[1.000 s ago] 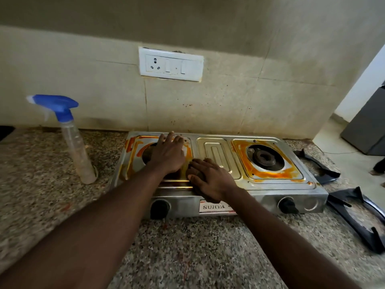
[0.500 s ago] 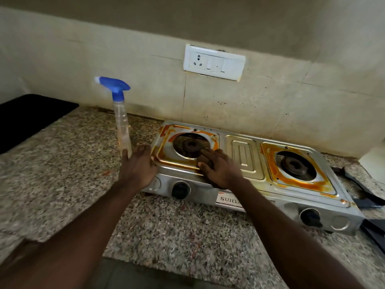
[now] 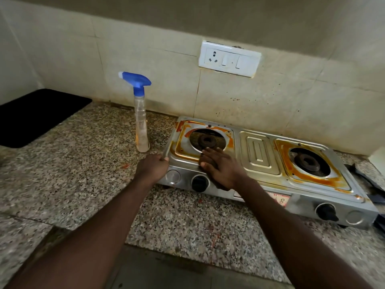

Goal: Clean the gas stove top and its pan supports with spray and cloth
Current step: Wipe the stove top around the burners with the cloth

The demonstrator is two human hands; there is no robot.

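Head view looks down on a steel two-burner stove (image 3: 260,157) on the speckled worktop (image 3: 83,174), its back close to the tiled wall (image 3: 145,49). Our left hand (image 3: 153,168) grips the stove's front left corner, with the thumb on the top edge. The other fingers curl out of sight round the side.

Our right hand (image 3: 223,167) lies flat on the top plate just in front of the left burner (image 3: 207,141), fingers straight and a little spread, pressing down. A dark wad (image 3: 221,186) shows under the palm at the front edge. Most of it is covered, and we cannot tell if it is the cloth.

Orange-brown grime rings both burner wells, thicker round the right burner (image 3: 308,161). The pan supports (image 3: 368,182) seem to be the dark shapes on the worktop beside the stove's right end, but they are cut off by the frame and too blurred for us to be sure.

Our right forearm covers most of the label on the front panel, so we cannot read it. One knob (image 3: 199,183) sits between our hands.

The bottle (image 3: 141,122), clear with a blue trigger head, stands upright on the worktop just left of the stove, apart from both hands. A black mat (image 3: 37,117) lies at far left, partly cut off. A switch plate (image 3: 229,59) is on the wall.
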